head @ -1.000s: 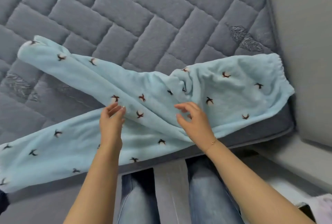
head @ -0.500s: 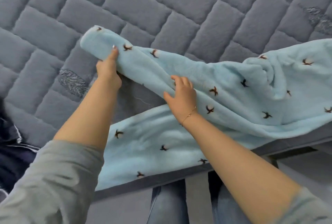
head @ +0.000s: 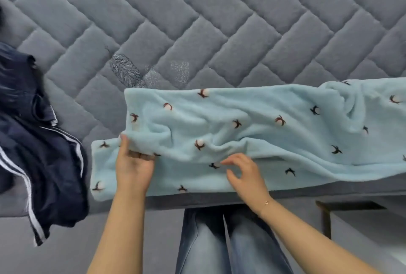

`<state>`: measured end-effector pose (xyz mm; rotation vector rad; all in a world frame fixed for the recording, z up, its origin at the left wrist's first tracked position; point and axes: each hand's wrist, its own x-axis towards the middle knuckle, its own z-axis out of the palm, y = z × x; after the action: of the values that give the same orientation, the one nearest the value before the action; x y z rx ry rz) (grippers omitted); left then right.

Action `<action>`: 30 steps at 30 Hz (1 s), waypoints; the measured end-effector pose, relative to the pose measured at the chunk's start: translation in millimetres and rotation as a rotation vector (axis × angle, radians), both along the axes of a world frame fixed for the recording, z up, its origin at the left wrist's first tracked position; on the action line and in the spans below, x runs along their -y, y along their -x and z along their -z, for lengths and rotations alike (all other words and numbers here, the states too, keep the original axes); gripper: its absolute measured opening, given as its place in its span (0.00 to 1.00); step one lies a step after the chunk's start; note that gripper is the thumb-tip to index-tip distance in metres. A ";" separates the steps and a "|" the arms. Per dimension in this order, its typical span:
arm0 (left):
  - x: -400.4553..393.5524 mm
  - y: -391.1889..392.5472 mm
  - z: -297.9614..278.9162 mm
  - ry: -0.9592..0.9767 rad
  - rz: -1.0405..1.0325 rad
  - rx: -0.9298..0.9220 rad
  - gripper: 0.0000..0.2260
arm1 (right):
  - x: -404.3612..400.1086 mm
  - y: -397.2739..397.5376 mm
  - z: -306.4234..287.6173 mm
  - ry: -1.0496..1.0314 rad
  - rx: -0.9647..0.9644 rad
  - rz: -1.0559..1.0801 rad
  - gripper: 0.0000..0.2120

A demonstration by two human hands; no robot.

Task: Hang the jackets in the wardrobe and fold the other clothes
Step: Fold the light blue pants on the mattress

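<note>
1. Position: the light blue fleece trousers (head: pixel 252 133) lie along the near edge of the grey quilted mattress (head: pixel 197 21), one leg doubled over the other. The upper leg ends short of the lower leg's cuff at the left.
2. Left hand (head: pixel 134 164): the fingers are tucked under the edge of the upper leg and the thumb lies on top, pinching the fleece near its cuff.
3. Right hand (head: pixel 246 175): the fingers are spread and loosely bent just above the lower leg. It holds nothing.
4. Risk, misalignment: the two cuffs are offset. If the fold proceeds without squaring them, the stack probably ends up uneven.
5. Risk, trapped creases: the upper leg carries several wrinkles. Folding over them likely yields a bulky bundle.
6. Risk, slippage: the near edge of the trousers lies at the mattress rim. A pull toward the body may drag the fleece off.
7. Risk, mixing: a dark navy striped garment (head: pixel 44 142) lies just beside the cuffs at the left.
8. Containers: none is in view; no wardrobe is visible.
</note>
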<state>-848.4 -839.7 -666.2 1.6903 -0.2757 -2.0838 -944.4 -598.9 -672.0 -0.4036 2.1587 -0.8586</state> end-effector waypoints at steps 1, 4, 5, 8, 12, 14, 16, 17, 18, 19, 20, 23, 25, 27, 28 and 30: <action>0.4 7.4 1.7 0.039 0.065 0.093 0.21 | -1.9 -3.6 0.7 0.004 0.142 0.224 0.10; 0.5 28.9 10.7 0.097 0.124 0.354 0.34 | 1.2 -3.3 6.2 0.012 0.701 0.854 0.05; 0.2 35.9 11.8 0.117 0.130 0.447 0.34 | 2.4 -0.5 8.9 0.064 0.885 1.005 0.10; 1.6 44.6 6.7 0.135 0.068 0.533 0.25 | 3.1 17.5 8.9 0.273 1.073 1.358 0.15; 2.8 23.2 -35.6 0.194 -0.062 0.140 0.11 | -0.4 35.9 3.1 0.435 0.994 1.621 0.19; 3.4 -3.6 -58.5 0.230 -0.108 -0.066 0.14 | -1.9 36.3 -3.7 0.481 0.966 1.631 0.17; 8.1 -35.0 -69.7 0.241 -0.120 -0.206 0.24 | -3.8 26.2 -10.4 0.488 0.920 1.579 0.09; 11.0 -52.2 -69.6 0.240 -0.127 -0.237 0.26 | -5.0 17.7 -11.8 0.477 0.901 1.542 0.07; 13.0 -69.0 -66.7 0.222 -0.147 -0.252 0.26 | -6.7 7.5 -11.9 0.468 0.894 1.509 0.06; 14.1 -84.0 -60.1 0.190 -0.173 -0.243 0.27 | -8.3 -3.6 -10.8 0.457 0.895 1.484 0.06; 13.6 -96.5 -51.5 0.145 -0.185 -0.206 0.30 | -10.2 -15.0 -8.0 0.439 0.894 1.473 0.07; 14.4 -123.9 -22.5 -0.003 -0.111 -0.015 0.40 | -15.2 -47.0 6.6 0.344 0.880 1.481 0.08; 19.7 -136.7 -6.3 -0.028 0.017 0.111 0.30 | -19.3 -60.2 16.6 0.315 0.853 1.469 0.07; 25.8 -141.6 3.5 0.062 0.198 0.223 0.19 | -20.9 -64.9 23.6 0.324 0.824 1.474 0.09; 28.7 -143.1 7.6 0.152 0.310 0.303 0.18 | -20.5 -64.8 25.7 0.336 0.814 1.479 0.09; 34.3 -147.2 9.5 0.366 0.416 0.461 0.18 | -19.7 -64.7 27.8 0.352 0.800 1.478 0.09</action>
<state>-701.1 -874.0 -675.7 1.9718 -1.1627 -1.7176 -879.7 -579.3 -699.9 1.3437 1.2428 -1.7375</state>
